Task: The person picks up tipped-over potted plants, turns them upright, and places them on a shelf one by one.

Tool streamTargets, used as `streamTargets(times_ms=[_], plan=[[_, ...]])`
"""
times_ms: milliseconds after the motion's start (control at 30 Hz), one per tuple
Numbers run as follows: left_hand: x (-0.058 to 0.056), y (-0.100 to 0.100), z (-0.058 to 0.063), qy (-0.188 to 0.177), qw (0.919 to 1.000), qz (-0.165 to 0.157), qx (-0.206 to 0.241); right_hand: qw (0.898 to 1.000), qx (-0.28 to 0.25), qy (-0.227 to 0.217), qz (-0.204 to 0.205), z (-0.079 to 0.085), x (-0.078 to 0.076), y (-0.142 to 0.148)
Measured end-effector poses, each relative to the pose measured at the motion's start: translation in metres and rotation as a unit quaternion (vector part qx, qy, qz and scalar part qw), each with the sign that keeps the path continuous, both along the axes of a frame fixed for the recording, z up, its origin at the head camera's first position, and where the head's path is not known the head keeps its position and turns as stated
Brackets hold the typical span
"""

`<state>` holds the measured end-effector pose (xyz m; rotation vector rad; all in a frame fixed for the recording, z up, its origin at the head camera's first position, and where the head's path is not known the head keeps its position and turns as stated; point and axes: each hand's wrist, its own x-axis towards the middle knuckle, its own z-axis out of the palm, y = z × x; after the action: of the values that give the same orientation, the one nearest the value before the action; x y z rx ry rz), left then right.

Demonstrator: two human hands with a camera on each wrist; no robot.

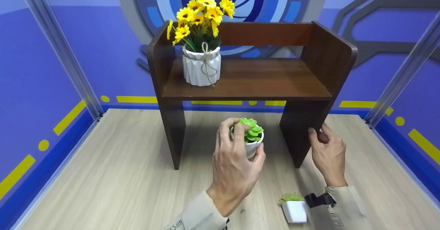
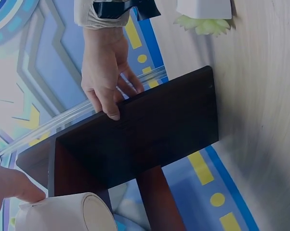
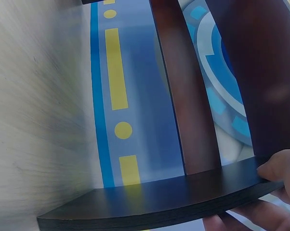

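In the head view my left hand (image 1: 237,157) grips a small round white pot (image 1: 251,149) with a bright green succulent (image 1: 252,130), in front of the lower opening of a dark brown wooden shelf (image 1: 254,78). From the left wrist the white pot (image 2: 63,214) shows its base, with the thumb against its side. My right hand (image 1: 328,151) pinches the front edge of the shelf's right side panel (image 1: 304,130). Thumb and fingers lie on opposite faces of that panel (image 3: 159,204) in the right wrist view.
A ribbed white pot (image 1: 201,68) of yellow flowers (image 1: 202,15) stands at the left of the upper board. On the table (image 1: 113,175), near the right forearm, is a square white pot (image 1: 295,211) with a pale green succulent. Blue printed walls (image 1: 86,44) enclose the table.
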<state>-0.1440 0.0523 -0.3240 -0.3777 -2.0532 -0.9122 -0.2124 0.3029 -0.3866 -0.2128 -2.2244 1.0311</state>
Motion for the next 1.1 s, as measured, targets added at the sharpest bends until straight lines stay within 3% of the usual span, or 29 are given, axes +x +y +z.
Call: streamTargets(times_ms=[533,1100], plan=[[-0.005,-0.001,0.025,0.024,0.9996,0.006,-0.016,1.0,0.011,0.008,-0.001,0.0,-0.001,-0.001],[-0.011,0.0,0.044,0.049,0.9984,0.009,-0.027,1.0,0.005,0.006,-0.008,-0.001,-0.001,-0.001]])
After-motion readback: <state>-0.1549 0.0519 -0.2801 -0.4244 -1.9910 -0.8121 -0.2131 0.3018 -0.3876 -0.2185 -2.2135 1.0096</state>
